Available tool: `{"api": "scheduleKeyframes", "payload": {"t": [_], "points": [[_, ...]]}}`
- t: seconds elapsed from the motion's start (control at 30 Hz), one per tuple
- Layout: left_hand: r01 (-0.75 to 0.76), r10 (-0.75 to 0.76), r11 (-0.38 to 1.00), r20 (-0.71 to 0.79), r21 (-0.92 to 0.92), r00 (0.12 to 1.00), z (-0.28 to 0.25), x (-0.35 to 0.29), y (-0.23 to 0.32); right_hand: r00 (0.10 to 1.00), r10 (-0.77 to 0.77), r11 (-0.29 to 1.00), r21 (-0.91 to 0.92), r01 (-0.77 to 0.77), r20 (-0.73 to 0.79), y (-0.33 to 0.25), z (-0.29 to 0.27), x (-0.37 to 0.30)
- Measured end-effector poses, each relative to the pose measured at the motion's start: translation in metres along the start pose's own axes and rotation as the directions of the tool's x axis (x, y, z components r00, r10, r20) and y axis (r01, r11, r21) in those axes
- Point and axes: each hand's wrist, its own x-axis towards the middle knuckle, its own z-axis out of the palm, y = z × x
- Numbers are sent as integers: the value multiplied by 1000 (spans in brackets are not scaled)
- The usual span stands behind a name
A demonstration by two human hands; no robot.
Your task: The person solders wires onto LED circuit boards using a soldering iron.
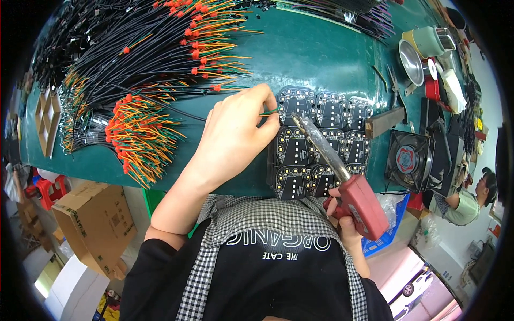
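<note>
My left hand (235,128) pinches the end of a black cable (184,113) whose thin green and orange leads reach the upper left of a panel of dark circuit boards (293,148). Wrapped round the handle of a red soldering gun (365,206) is my right hand (347,227). The gun's long metal barrel points up and left, its tip over the top-left board, close to the leads. Pale square components dot the boards in rows. Left of my hand lie piles of black cables (155,59) with red-orange connectors and stripped orange and green leads.
A small fan (409,160) and a metal block (384,123) sit right of the boards. Beyond are a metal bowl (410,63) and a pale green container (425,41). A cardboard box (96,227) stands lower left, a blue crate (393,227) lower right. Another person (463,203) is at far right.
</note>
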Motion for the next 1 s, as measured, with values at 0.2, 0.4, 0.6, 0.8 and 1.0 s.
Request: {"api": "scheduleKeyframes", "payload": {"t": [0.2,0.4,0.6,0.8,1.0], "points": [[-202,211,955,17,-219,977,-13,-7,-17,998,43,964,264,-32,-36,-9,4,3],[-124,125,991,17,-44,992,-5,-16,1,998,-15,956,290,31,-56,-10,11,7],[-145,148,965,3,217,989,0,-15,4,1000,1,983,185,0,-7,-6,4,8],[-184,195,944,-16,274,981,1,-15,9,965,-233,940,-227,255,122,2,0,10],[-191,207,924,-16,331,978,3,-15,9,999,-35,987,158,34,4,-3,7,9]]}}
